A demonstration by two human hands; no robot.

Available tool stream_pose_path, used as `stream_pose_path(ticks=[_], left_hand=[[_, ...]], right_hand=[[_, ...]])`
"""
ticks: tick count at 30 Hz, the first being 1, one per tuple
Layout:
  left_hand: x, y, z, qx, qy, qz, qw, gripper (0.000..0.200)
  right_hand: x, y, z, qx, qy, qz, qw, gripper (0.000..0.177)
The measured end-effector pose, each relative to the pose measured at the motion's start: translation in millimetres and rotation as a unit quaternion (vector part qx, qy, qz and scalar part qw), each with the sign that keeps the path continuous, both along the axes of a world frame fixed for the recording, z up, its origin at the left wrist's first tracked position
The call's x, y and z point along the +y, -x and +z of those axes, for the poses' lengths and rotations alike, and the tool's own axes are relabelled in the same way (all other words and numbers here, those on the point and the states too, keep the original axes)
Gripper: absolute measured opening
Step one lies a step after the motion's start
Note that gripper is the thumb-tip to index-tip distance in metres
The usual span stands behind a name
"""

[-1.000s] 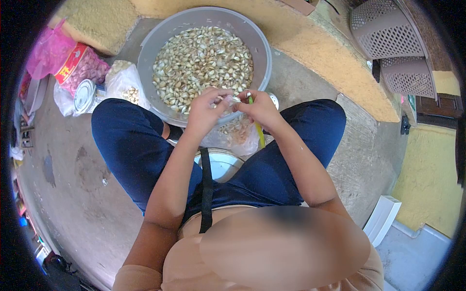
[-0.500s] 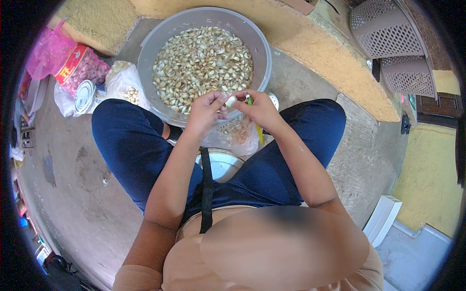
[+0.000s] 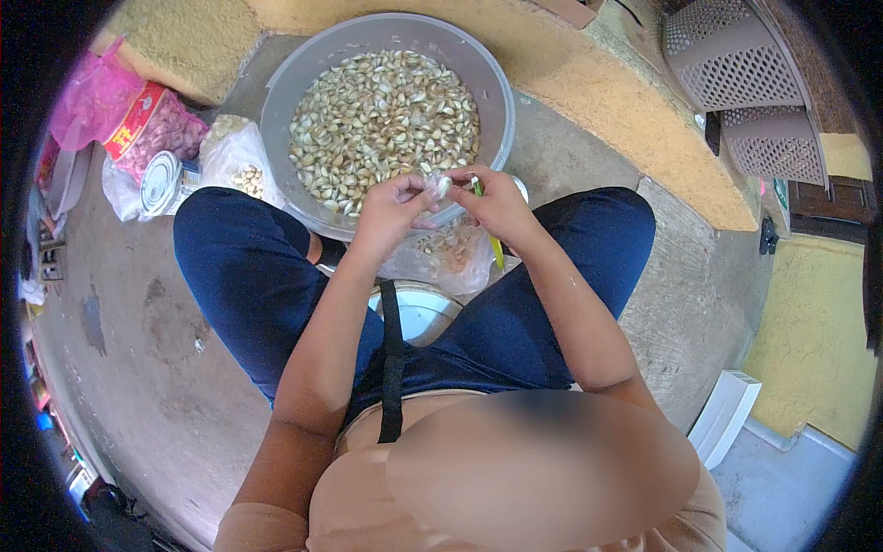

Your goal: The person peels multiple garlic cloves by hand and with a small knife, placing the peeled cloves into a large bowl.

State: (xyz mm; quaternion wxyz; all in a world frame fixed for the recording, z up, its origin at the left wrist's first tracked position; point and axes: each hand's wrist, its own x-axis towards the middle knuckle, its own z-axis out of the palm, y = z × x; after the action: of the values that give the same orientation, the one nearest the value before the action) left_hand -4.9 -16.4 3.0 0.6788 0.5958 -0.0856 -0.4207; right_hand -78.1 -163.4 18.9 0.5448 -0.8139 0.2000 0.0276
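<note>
Clove (image 3: 444,187), pale and small, is pinched between the two hands over the near rim of the tub (image 3: 502,120). The left hand (image 3: 391,206) is partly curled, thumb and fingertips closed on the left side of the clove. The right hand (image 3: 494,202) grips it from the other side with thumb and forefinger, the rest of its fingers bent around a slim yellow-green tool (image 3: 498,250), probably a knife, that points down past the near side of the tub.

Inside the tub, a wide grey one, a thick layer of cloves (image 3: 382,120) covers the bottom. Just on the near side of the tub, below the hands, a clear bag (image 3: 475,276) holds papery skins (image 3: 449,244). Nearer the person than that bag is a round white lid (image 3: 412,315), between the blue-trousered legs (image 3: 248,276).

Close to the left of the tub stands a white bag (image 3: 262,156) with more cloves (image 3: 246,178) showing in it. Farther left of the tub are a tin (image 3: 160,182) and a pink sack (image 3: 179,136) with a red label. A yellow wall (image 3: 589,110) runs behind the tub and to its right, and two perforated crates (image 3: 740,78) are well apart from the tub on the right.
</note>
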Motion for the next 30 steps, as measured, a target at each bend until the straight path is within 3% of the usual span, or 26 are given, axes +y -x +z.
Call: stream_pose_path(ticks=[12, 15, 18, 23, 26, 30], left_hand=[[5.1, -3.5, -3.5, 0.048, 0.017, -0.04, 0.998, 0.016], [1.9, 0.3, -5.0, 0.018, 0.008, -0.028, 0.999, 0.018], [-1.9, 2.3, -10.8, -0.017, -0.009, -0.02, 1.0, 0.019], [-2.6, 3.0, -9.8, -0.037, -0.007, -0.029, 0.999, 0.018], [-1.5, 1.0, -11.1, 0.069, 0.048, 0.009, 0.996, 0.016], [1.8, -2.7, -19.6, 0.124, 0.125, 0.053, 0.983, 0.012]], right_hand=[[0.1, 2.2, 9.8, 0.025, -0.188, 0.002, 0.982, 0.024], [4.3, 0.3, 10.0, 0.046, -0.156, -0.063, 0.985, 0.026], [4.3, -1.1, 5.1, 0.067, -0.22, -0.076, 0.97, 0.029], [8.7, -1.7, 4.6, 0.068, -0.192, -0.069, 0.977, 0.026], [6.7, -1.8, 5.6, 0.054, -0.245, -0.07, 0.965, 0.025], [3.4, -1.9, 7.0, 0.036, -0.363, -0.071, 0.928, 0.023]])
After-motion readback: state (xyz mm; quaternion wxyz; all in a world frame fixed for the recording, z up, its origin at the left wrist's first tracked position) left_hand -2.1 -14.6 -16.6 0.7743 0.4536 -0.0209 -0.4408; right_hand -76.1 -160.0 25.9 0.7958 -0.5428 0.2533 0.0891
